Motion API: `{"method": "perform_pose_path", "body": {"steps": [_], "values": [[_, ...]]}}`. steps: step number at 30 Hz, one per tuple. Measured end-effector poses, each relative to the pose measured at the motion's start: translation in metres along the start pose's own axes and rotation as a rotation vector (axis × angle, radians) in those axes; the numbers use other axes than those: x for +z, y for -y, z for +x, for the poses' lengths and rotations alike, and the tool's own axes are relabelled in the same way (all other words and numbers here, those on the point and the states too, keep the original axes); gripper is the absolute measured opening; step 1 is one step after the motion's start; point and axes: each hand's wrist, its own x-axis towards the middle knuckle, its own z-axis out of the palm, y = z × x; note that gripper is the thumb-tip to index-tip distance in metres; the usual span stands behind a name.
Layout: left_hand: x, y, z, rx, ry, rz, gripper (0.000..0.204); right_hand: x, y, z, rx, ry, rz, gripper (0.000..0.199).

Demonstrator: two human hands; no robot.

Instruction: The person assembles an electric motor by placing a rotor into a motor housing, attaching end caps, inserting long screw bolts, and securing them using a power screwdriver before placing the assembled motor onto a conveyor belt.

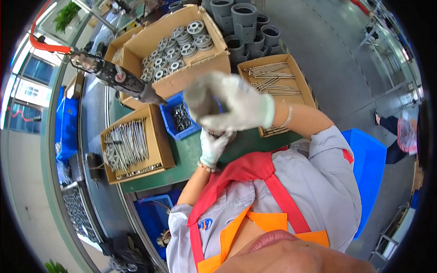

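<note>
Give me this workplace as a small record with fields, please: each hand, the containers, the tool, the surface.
Right hand: white-gloved, curled around a gray cylindrical part; both blurred
Left hand: white-gloved, lower in the picture; what it holds, if anything, is mostly hidden
Large cardboard box: stacked round metal parts
Blue bin: small dark parts
Left cardboard box: long thin metal rods
Right cardboard box: long metal pins
Tool: black power tool, tip toward the blue bin
Surface: green tabletop
</note>
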Motion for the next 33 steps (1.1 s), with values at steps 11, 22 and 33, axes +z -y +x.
{"method": "perform_pose_path", "body": {"steps": [11, 22, 33], "values": [[-0.018, -0.033, -0.035, 0.243, -0.144, 0.342, 0.085, -0.135, -0.125, 0.031, 0.415, -0.111, -0.603, 0.05], [-0.029, -0.079, -0.084, -0.181, 0.286, -0.29, 0.037, -0.155, -0.169, 0.044, 0.705, 0.509, -1.06, 0.048], [0.056, -0.1, -0.015, -0.028, 0.516, -0.248, 0.09, -0.117, 0.056, -0.031, 0.392, 0.845, -0.569, 0.038]]}}
